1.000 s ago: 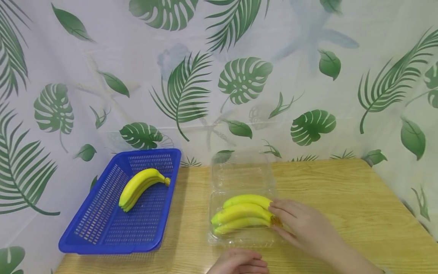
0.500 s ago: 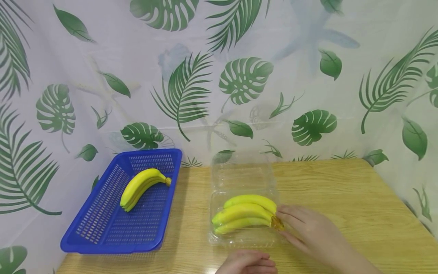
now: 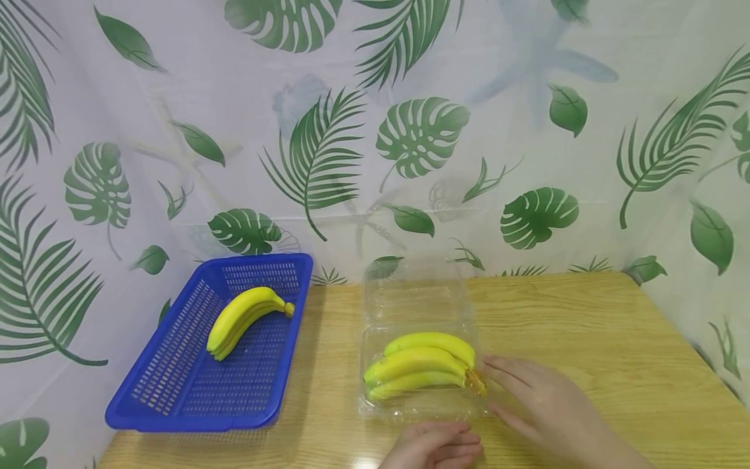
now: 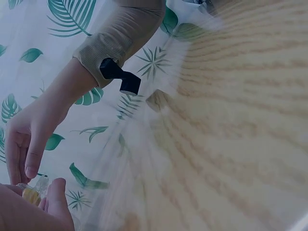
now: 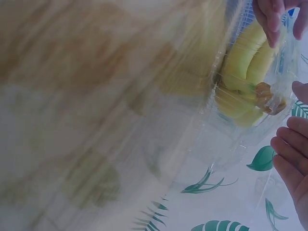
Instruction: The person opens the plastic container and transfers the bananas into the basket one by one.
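bananas lie in clear box, just beside relaxed, empty right hand.

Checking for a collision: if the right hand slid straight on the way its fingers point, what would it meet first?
Probably the clear box wall, then the bananas' stem end; the right hand looks almost touching already.

A pale curtain printed with green palm and monstera leaves hangs behind and round both sides of a light wooden table. Its grain runs crosswise, and soft, even light falls over the tabletop.
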The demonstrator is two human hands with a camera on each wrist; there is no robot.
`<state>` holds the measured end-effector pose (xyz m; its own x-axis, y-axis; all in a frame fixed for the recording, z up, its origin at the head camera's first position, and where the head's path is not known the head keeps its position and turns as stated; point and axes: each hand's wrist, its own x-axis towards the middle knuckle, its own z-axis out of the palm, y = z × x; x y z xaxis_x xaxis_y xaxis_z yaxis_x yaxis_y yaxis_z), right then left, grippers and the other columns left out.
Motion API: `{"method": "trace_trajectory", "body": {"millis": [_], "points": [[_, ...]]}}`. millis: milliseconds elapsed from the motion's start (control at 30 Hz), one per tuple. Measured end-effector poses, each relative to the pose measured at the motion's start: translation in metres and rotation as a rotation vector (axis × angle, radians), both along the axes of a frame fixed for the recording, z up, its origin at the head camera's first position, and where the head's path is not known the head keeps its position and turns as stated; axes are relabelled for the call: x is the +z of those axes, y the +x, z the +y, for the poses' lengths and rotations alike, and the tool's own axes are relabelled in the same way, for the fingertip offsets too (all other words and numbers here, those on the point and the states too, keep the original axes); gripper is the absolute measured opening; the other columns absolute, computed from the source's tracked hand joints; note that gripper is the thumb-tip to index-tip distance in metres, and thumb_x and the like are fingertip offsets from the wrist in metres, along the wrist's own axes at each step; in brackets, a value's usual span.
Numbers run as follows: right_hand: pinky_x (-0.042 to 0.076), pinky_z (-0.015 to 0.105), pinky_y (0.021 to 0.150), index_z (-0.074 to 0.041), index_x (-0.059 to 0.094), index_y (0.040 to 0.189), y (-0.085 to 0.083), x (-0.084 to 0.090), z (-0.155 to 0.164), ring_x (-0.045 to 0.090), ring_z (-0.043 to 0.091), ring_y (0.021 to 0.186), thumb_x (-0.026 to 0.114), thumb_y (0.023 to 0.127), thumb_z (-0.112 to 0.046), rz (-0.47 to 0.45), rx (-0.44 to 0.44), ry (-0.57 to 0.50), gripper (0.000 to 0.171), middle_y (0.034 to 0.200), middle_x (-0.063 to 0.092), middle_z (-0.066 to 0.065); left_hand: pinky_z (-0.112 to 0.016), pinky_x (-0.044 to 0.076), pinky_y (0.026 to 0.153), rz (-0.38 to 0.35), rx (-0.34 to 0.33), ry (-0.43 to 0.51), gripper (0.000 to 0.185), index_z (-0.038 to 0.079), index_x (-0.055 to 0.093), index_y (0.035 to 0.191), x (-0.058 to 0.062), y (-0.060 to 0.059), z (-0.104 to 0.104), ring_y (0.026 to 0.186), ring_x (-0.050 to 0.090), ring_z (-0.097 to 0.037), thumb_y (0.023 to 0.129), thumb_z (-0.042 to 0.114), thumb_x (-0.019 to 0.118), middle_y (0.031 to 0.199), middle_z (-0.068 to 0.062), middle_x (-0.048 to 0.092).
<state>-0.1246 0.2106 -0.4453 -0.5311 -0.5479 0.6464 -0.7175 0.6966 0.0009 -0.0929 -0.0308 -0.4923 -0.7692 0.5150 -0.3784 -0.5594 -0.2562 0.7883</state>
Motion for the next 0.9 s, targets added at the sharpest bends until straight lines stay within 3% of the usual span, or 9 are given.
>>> {"method": "trace_trajectory", "body": {"millis": [467,900], "points": [[0.062,0.04,0.09,-0.011,0.068,0.14,0.005,-0.005,0.003,0.073,0.02,0.117,0.039,0.109,-0.061,-0.061,-0.037,0.038,0.065,0.139,0.072,0.001,-0.039,0.06,0.107,-0.002,0.041,0.032,0.046,-0.012,0.062,0.137,0.0,-0.002,0.014,0.125,0.071,-0.034,0.108,0.024,0.061,0.13,-0.026,0.072],[0.057,0.024,0.102,-0.008,0.067,0.142,0.005,-0.011,0.003,0.073,0.02,0.117,0.032,0.112,-0.058,-0.036,0.0,0.044,0.068,0.14,0.072,0.005,-0.037,0.061,0.105,-0.015,0.103,0.013,0.04,-0.011,0.063,0.135,0.004,-0.001,0.023,0.12,0.074,-0.031,0.109,0.018,0.059,0.124,-0.022,0.076]]}}
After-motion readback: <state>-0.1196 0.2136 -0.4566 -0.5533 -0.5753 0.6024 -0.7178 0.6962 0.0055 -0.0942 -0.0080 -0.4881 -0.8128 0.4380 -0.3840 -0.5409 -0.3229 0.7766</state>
